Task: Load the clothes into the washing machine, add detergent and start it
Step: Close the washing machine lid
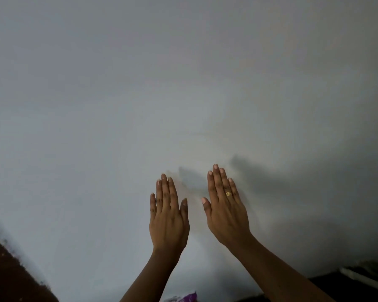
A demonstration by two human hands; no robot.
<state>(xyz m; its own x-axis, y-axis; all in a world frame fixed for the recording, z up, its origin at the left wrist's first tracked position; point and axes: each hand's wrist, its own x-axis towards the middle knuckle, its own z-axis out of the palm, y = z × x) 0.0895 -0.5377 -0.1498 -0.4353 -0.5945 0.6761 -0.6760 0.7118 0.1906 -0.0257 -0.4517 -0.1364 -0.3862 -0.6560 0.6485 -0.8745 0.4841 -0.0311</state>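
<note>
Plainly, my left grip [168,216] and right grip [226,214] hang straight-fingered and empty before a pale grey painted wall [183,83], probably a ready pose. No washing machine or clothes are in view.

Bare forearms [282,264]; a gold ring [228,194] on the right hand [227,216].

Your left hand [168,219] is raised with its back to you, fingers straight and held close together, thumb lying along the side. Your right hand [226,211] is up beside it, a little higher, likewise flat, fingers straight and together, thumb slightly apart. A gold ring [228,194] sits on one right finger. The hands are near each other but not touching. Both forearms are bare and rise from the bottom edge, angling inward. Neither hand holds anything.
</note>
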